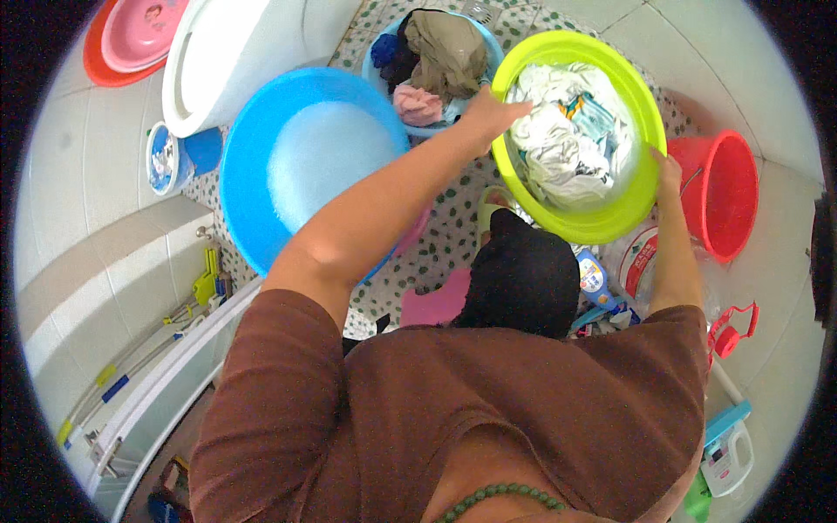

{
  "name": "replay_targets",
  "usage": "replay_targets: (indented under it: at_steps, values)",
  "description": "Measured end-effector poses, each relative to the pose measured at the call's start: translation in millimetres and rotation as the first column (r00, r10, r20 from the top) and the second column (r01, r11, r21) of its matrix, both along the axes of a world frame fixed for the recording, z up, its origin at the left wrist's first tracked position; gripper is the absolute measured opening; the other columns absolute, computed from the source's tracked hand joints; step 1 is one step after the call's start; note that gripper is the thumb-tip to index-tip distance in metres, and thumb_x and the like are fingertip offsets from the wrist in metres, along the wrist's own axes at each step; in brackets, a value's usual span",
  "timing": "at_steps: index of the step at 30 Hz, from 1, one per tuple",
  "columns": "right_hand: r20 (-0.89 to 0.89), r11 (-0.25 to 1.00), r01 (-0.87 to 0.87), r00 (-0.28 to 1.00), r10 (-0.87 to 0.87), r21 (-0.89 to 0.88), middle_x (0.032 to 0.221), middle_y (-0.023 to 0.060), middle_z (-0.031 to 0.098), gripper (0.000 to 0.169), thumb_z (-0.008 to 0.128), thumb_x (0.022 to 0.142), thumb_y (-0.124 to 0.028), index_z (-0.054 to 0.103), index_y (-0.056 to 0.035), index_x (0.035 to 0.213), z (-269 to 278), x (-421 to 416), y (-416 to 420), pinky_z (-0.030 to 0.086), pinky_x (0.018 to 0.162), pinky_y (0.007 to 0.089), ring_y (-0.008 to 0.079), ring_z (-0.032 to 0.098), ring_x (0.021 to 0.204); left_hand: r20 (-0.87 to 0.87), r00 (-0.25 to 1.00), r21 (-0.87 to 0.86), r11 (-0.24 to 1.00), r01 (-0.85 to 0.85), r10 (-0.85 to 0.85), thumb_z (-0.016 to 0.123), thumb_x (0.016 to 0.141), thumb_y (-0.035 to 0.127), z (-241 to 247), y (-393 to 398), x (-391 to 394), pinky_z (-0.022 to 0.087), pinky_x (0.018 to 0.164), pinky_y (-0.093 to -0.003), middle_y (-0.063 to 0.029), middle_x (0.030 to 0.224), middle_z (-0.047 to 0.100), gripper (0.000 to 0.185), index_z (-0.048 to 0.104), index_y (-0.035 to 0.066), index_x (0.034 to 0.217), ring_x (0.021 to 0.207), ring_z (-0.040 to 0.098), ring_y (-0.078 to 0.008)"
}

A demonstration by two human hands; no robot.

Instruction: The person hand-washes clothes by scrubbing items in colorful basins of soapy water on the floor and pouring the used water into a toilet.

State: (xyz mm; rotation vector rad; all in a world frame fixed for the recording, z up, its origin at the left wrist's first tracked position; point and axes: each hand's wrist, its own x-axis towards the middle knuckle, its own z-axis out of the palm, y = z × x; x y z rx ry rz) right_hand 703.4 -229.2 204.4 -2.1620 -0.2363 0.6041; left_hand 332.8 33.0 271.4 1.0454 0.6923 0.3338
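Note:
My left hand (489, 118) grips the left rim of a lime-green plastic basin (579, 225), its thumb over the edge. On the basin's right side, my right hand (667, 171) is closed on the rim. White wet-looking clothes (556, 147) with a teal and orange printed part lie bunched inside. Left of my left arm stands a large blue basin (252, 163) with foamy water (327, 157). Beyond it, a light-blue basin (495, 49) holds a brown garment (448, 52), a pink cloth (417, 104) and dark clothes.
A red bucket (732, 196), a large clear plastic bottle (637, 261) and a blue-and-white detergent bottle (596, 278) stand at the right. A pink stool (435, 301) is by my knee. A small bin (163, 160) and a white tub (229, 65) are at the left.

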Motion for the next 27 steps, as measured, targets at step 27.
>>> replay_targets:
  at_steps: [27]
  values:
    - [0.347,0.872,-0.314,0.825,0.447,-0.376,0.107,0.016,0.061,0.045,0.063,0.078,-0.029,0.056,-0.0015,0.112,32,-1,71,0.044,0.083,0.0323,0.0242,0.059,0.097,-0.279,0.953,0.32,0.923,0.211,-0.121,0.068,0.073,0.024,21,-36,32,0.044,0.089,-0.0342,-0.0196,0.117,0.054,0.064,0.042,0.001,0.128,0.105,0.054,-0.0266]
